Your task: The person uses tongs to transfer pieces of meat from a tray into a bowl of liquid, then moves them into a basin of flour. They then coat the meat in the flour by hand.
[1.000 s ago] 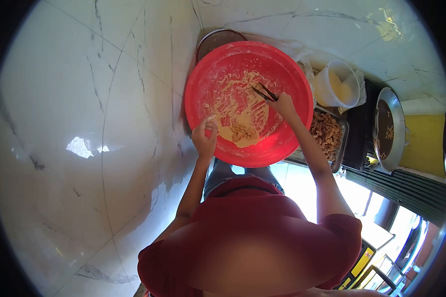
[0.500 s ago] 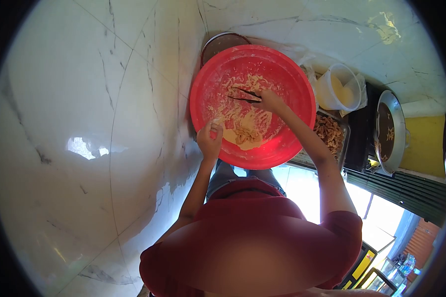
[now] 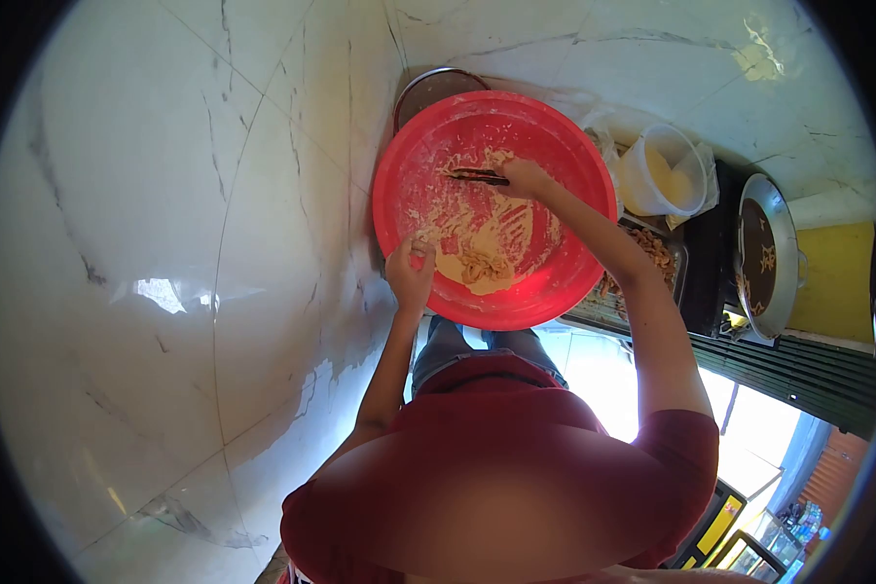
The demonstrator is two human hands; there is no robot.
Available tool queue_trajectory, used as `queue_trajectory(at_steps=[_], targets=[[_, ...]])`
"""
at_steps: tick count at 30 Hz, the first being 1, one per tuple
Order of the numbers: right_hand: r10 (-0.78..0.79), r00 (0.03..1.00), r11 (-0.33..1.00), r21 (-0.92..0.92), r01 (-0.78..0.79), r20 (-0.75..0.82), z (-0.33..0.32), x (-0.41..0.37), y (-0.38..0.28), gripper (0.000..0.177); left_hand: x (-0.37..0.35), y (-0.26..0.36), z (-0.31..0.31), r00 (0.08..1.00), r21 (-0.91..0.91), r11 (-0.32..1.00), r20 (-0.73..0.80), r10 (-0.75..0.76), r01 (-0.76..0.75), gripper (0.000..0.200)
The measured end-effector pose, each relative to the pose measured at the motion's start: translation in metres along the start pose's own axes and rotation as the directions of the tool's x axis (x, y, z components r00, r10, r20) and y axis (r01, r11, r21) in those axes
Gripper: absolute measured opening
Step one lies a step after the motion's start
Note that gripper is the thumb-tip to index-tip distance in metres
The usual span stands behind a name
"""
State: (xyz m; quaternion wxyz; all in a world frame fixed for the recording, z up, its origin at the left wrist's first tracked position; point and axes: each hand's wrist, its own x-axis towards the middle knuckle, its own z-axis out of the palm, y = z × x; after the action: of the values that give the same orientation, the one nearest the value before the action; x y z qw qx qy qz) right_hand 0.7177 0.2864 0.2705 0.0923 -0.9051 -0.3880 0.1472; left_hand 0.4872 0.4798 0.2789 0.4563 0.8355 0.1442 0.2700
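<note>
A large red basin (image 3: 584,165) holds pale, floury batter (image 3: 501,234) smeared over its bottom, with a clump of coated pieces (image 3: 485,265) at the near side. My right hand (image 3: 526,179) grips dark tongs (image 3: 477,176) over the far part of the basin. The tongs' arms are pressed almost together, tips pointing left among bits of batter. At the basin's left rim, my left hand (image 3: 411,276) has its fingers curled and pinched, fingertips just inside the edge. What it pinches, if anything, I cannot tell.
Right of the basin stand a tray of browned fried pieces (image 3: 657,255) and a translucent bucket (image 3: 664,173) with yellowish contents. Farther right, a wide metal pan (image 3: 784,282) holds dark oil with several pieces floating. A marbled tile wall (image 3: 292,195) rises close on the left.
The tongs' arms have come together from a spread position, and my right hand has moved slightly up. My left hand stays nearly where it was.
</note>
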Motion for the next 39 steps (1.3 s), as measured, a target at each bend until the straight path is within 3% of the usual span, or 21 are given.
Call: queue_trajectory(at_steps=[1, 4, 7, 10, 12, 14, 20, 21, 24, 27, 29, 33, 36, 39], targets=[[-0.008, 0.999, 1.000, 0.011, 0.008, -0.052, 0.002, -0.008, -0.002, 0.025, 0.000, -0.001, 0.000, 1.000, -0.008, 1.000, 0.012, -0.007, 0.008, 0.021], [0.091, 0.976, 0.952, 0.305, -0.027, -0.196, -0.008, -0.041, -0.004, 0.028, 0.000, 0.000, 0.000, 0.997, -0.053, 0.997, 0.050, -0.054, 0.056, 0.021], [0.271, 0.911, 0.834, 0.548, -0.062, -0.309, -0.029, -0.090, -0.022, 0.033, 0.001, 0.011, 0.005, 0.987, -0.157, 0.977, 0.092, -0.132, 0.146, 0.022], [0.224, 0.962, 0.915, 0.373, -0.153, -0.154, -0.033, -0.137, -0.026, 0.039, 0.000, 0.020, 0.018, 0.972, -0.224, 0.954, 0.165, -0.167, 0.202, 0.024], [0.275, 0.923, 0.886, 0.445, -0.134, -0.270, -0.050, -0.169, -0.021, 0.042, 0.003, 0.035, 0.031, 0.952, -0.196, 0.949, 0.231, -0.199, 0.246, 0.024], [0.347, 0.852, 0.852, 0.511, -0.113, -0.392, -0.066, -0.197, 0.001, 0.044, 0.005, 0.036, 0.048, 0.943, -0.239, 0.944, 0.297, -0.150, 0.226, 0.024], [0.689, 0.551, 0.722, 0.500, -0.477, -0.470, -0.139, -0.275, 0.088, 0.035, 0.012, 0.066, 0.119, 0.895, -0.305, 0.933, 0.445, -0.040, 0.193, 0.025], [0.691, 0.560, 0.722, 0.461, -0.516, -0.456, -0.139, -0.278, 0.107, 0.034, 0.014, 0.075, 0.132, 0.878, -0.318, 0.926, 0.478, -0.029, 0.204, 0.025], [0.709, 0.592, 0.704, 0.347, -0.619, -0.384, -0.124, -0.275, 0.169, 0.033, 0.027, 0.115, 0.178, 0.826, -0.346, 0.932, 0.553, 0.111, 0.106, 0.026], [0.719, 0.630, 0.693, 0.241, -0.679, -0.292, -0.107, -0.246, 0.205, 0.032, 0.036, 0.142, 0.237, 0.813, -0.462, 0.886, 0.502, 0.295, -0.037, 0.025], [0.695, 0.665, 0.713, 0.145, -0.686, -0.274, -0.086, -0.227, 0.230, 0.031, 0.042, 0.155, 0.272, 0.798, -0.434, 0.879, 0.451, 0.400, -0.195, 0.025], [0.672, 0.687, 0.739, 0.191, -0.646, -0.276, -0.080, -0.221, 0.245, 0.031, 0.045, 0.183, 0.312, 0.770, -0.373, 0.833, 0.349, 0.535, -0.409, 0.029], [0.672, 0.680, 0.739, 0.329, -0.589, -0.294, -0.109, -0.245, 0.225, 0.032, 0.040, 0.177, 0.330, 0.787, -0.323, 0.858, 0.359, 0.501, -0.399, 0.036], [0.679, 0.655, 0.727, 0.424, -0.540, -0.330, -0.143, -0.276, 0.198, 0.034, 0.033, 0.160, 0.338, 0.749, -0.167, 0.815, 0.327, 0.576, -0.554, 0.040]])
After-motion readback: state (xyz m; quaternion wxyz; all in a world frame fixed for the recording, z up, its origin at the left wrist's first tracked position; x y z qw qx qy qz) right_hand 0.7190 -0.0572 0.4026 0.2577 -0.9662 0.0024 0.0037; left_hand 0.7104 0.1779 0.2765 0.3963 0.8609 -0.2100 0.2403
